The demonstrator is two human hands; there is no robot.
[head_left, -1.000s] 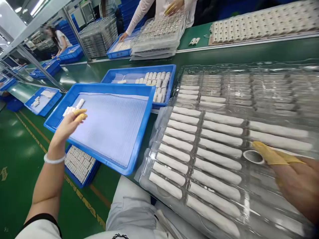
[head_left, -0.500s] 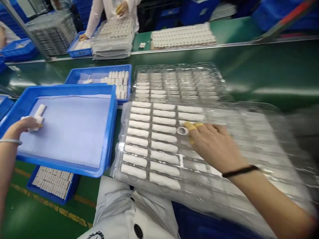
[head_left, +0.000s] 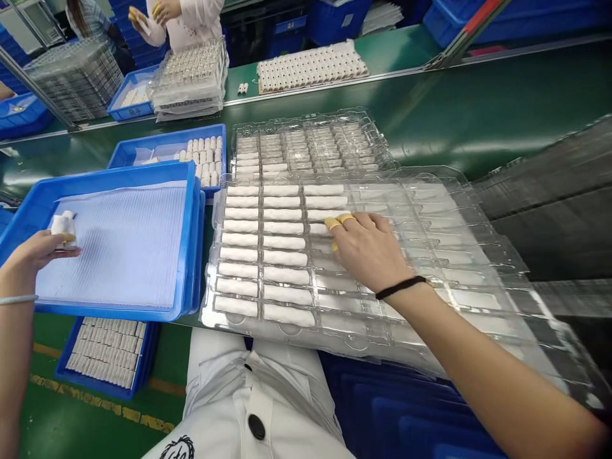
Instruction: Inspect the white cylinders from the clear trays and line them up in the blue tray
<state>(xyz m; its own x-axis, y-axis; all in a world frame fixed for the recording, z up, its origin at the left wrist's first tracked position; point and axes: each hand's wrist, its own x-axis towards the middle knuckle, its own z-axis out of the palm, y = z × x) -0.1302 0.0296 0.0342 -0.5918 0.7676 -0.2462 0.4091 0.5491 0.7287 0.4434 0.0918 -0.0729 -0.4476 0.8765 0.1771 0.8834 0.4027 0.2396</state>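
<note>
The left hand (head_left: 41,247) is closed around a few white pieces (head_left: 63,224) over the blue tray (head_left: 187,248), its liner (head_left: 134,245) spreading right of that grip. The right hand (head_left: 370,250) curls over the clear tray (head_left: 338,301), a roll (head_left: 319,228) showing just left of its fingertips; whether they pinch it, I cannot tell.

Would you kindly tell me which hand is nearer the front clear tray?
Right: the right hand is over the front clear tray; the left hand is off to its left, over the blue tray.
</note>
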